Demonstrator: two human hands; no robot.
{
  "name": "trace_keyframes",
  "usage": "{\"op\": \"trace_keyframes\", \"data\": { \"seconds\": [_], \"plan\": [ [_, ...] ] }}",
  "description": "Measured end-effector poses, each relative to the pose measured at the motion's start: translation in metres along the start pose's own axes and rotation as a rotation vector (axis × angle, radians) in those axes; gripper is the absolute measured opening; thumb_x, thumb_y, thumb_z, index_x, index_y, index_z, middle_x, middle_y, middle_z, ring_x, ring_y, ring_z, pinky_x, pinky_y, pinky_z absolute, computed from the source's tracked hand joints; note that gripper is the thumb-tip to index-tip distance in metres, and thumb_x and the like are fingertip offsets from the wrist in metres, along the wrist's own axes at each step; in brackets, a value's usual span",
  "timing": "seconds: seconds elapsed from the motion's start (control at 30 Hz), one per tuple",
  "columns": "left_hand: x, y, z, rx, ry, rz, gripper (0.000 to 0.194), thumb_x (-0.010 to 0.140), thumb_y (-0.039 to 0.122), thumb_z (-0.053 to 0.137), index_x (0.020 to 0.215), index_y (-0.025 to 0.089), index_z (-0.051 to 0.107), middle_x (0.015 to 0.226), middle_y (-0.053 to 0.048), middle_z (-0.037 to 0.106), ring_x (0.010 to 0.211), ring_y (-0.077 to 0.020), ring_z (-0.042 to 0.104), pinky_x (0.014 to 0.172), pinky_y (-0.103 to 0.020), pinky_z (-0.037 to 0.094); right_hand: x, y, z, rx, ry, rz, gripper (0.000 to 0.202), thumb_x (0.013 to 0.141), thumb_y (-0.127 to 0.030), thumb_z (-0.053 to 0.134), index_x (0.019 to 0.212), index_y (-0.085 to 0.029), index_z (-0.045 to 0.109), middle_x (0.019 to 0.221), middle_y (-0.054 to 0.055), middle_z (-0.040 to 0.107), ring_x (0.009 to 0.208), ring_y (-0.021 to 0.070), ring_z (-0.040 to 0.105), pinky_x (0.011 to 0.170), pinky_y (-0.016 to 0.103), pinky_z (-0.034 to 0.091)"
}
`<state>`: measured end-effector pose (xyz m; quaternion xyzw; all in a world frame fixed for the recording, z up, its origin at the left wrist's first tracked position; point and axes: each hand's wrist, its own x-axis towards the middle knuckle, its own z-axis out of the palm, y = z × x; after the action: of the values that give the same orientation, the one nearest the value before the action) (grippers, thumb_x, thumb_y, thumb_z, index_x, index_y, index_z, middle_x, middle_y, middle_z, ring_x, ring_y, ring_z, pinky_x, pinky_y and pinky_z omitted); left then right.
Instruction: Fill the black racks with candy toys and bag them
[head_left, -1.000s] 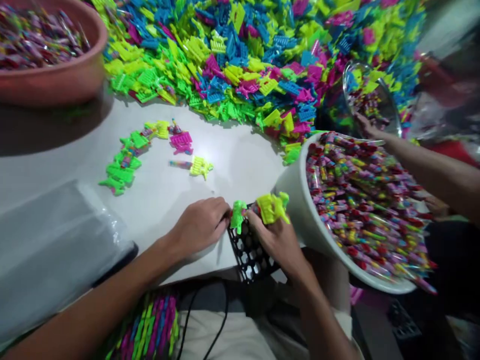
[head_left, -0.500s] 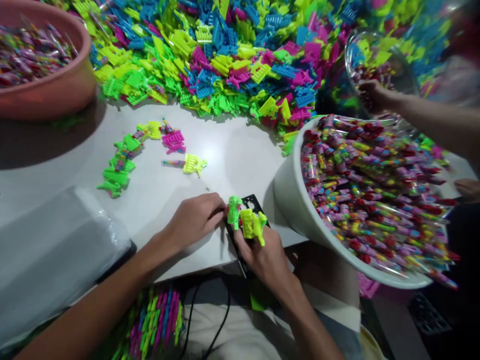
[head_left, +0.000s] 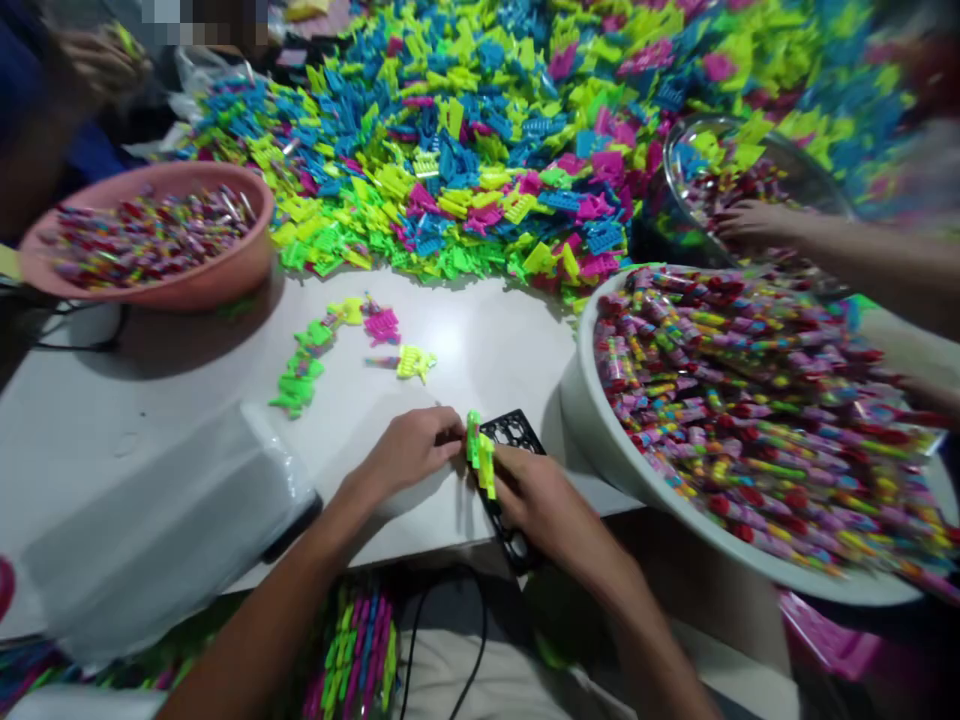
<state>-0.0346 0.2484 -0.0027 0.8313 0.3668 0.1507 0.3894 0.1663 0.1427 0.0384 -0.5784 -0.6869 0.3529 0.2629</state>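
In the head view, my right hand point(head_left: 544, 500) is closed on a small yellow plastic toy piece point(head_left: 486, 468), over a black perforated holder point(head_left: 516, 428) at the table's front edge. A bright green toy piece point(head_left: 473, 438) stands beside the yellow one, between my hands. My left hand point(head_left: 420, 445) has its fingertips pinched just left of the green piece; anything in them is too small to make out. Beyond my hands lie a yellow piece with a candy tube point(head_left: 414, 362), a pink piece point(head_left: 382, 325) and a curved row of green pieces point(head_left: 301, 375).
A big white tub point(head_left: 589, 400) of wrapped candy tubes stands at right, a pink basin point(head_left: 259, 255) at left. Colourful toy pieces point(head_left: 450, 160) are heaped behind. Plastic bags point(head_left: 165, 530) lie at front left. Another person's hand point(head_left: 757, 225) reaches into a clear bowl point(head_left: 667, 165).
The view has shifted, bringing more of the left side into sight. The green and yellow pieces have turned to a narrower, edge-on angle between my hands. The other person's hand is spread flatter over the bowl.
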Motion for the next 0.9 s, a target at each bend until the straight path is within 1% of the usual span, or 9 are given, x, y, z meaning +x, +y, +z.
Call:
{"op": "trace_keyframes", "data": {
  "seconds": [0.1,0.2,0.3,0.37,0.47,0.57,0.7,0.8,0.9],
  "plan": [
    [-0.001,-0.002,-0.003,-0.027,-0.019,0.064,0.006,0.085,0.014,0.065,0.082,0.019,0.063,0.081,0.001,0.064,0.070,-0.0145,0.056,0.066,-0.027,0.039,0.032,0.006,-0.025,0.010,0.157,0.020,0.023,0.098,-0.021,0.054,0.104,-0.020,0.076,0.095,0.005,0.078,0.083,0.0198,0.072,0.077,0.030,0.054],
    [-0.002,-0.004,-0.004,-0.052,-0.003,0.149,0.011,0.077,0.008,0.062,0.077,0.019,0.059,0.079,0.002,0.060,0.068,-0.0129,0.051,0.065,-0.026,0.037,0.096,0.000,-0.028,-0.067,0.303,-0.073,0.019,0.099,-0.025,0.060,0.108,-0.017,0.075,0.101,0.008,0.075,0.082,0.0183,0.068,0.077,0.029,0.052],
    [-0.004,-0.005,-0.004,-0.028,0.014,0.134,0.008,0.077,0.012,0.063,0.074,0.019,0.059,0.077,0.000,0.060,0.064,-0.0135,0.049,0.062,-0.028,0.036,0.168,-0.018,-0.007,-0.217,0.027,-0.251,0.023,0.097,-0.028,0.070,0.118,-0.019,0.074,0.108,0.008,0.070,0.091,0.0187,0.066,0.083,0.029,0.049],
    [-0.004,-0.006,-0.005,0.004,0.008,0.125,0.006,0.080,0.018,0.066,0.075,0.018,0.062,0.077,-0.002,0.063,0.064,-0.0145,0.050,0.061,-0.030,0.036,0.204,-0.030,0.009,-0.363,-0.160,-0.250,0.023,0.094,-0.030,0.076,0.112,-0.017,0.074,0.109,0.010,0.070,0.086,0.0188,0.065,0.074,0.028,0.046],
    [-0.003,-0.007,-0.006,0.040,-0.006,0.126,0.003,0.080,0.019,0.066,0.078,0.018,0.065,0.078,-0.004,0.066,0.064,-0.0162,0.054,0.059,-0.031,0.037,0.224,-0.040,0.018,-0.483,-0.296,-0.212,0.011,0.091,-0.027,0.077,0.092,-0.016,0.072,0.093,0.008,0.072,0.073,0.0176,0.060,0.062,0.027,0.037],
    [-0.002,-0.008,-0.008,0.104,-0.002,0.104,0.001,0.081,0.019,0.065,0.080,0.019,0.065,0.079,-0.005,0.068,0.064,-0.0179,0.057,0.059,-0.031,0.038,0.198,-0.041,0.004,-0.462,-0.160,-0.186,0.007,0.094,-0.024,0.067,0.096,-0.017,0.067,0.087,0.006,0.072,0.071,0.0175,0.060,0.062,0.028,0.035],
    [-0.001,-0.010,-0.010,0.122,0.101,0.018,0.007,0.084,0.015,0.060,0.082,0.021,0.064,0.081,-0.003,0.070,0.070,-0.0198,0.062,0.063,-0.030,0.040,0.106,-0.031,-0.015,-0.211,0.293,-0.028,0.010,0.096,-0.030,0.064,0.099,-0.021,0.060,0.079,0.000,0.070,0.066,0.0158,0.062,0.062,0.026,0.042],
    [-0.001,-0.010,-0.011,0.112,0.153,-0.042,0.008,0.086,0.015,0.060,0.083,0.022,0.064,0.081,-0.002,0.070,0.074,-0.0203,0.064,0.065,-0.030,0.040,0.029,-0.014,-0.008,-0.077,0.329,0.164,0.022,0.101,-0.043,0.062,0.105,-0.022,0.060,0.088,0.004,0.075,0.067,0.0183,0.068,0.059,0.026,0.048],
    [0.000,-0.010,-0.012,0.138,0.147,-0.048,0.005,0.086,0.018,0.063,0.082,0.021,0.063,0.080,-0.002,0.070,0.073,-0.0197,0.063,0.064,-0.030,0.038,-0.022,0.002,0.002,-0.086,0.290,0.279,0.023,0.104,-0.041,0.058,0.116,-0.022,0.063,0.098,0.008,0.079,0.079,0.0238,0.075,0.066,0.031,0.057]
  ]
}}
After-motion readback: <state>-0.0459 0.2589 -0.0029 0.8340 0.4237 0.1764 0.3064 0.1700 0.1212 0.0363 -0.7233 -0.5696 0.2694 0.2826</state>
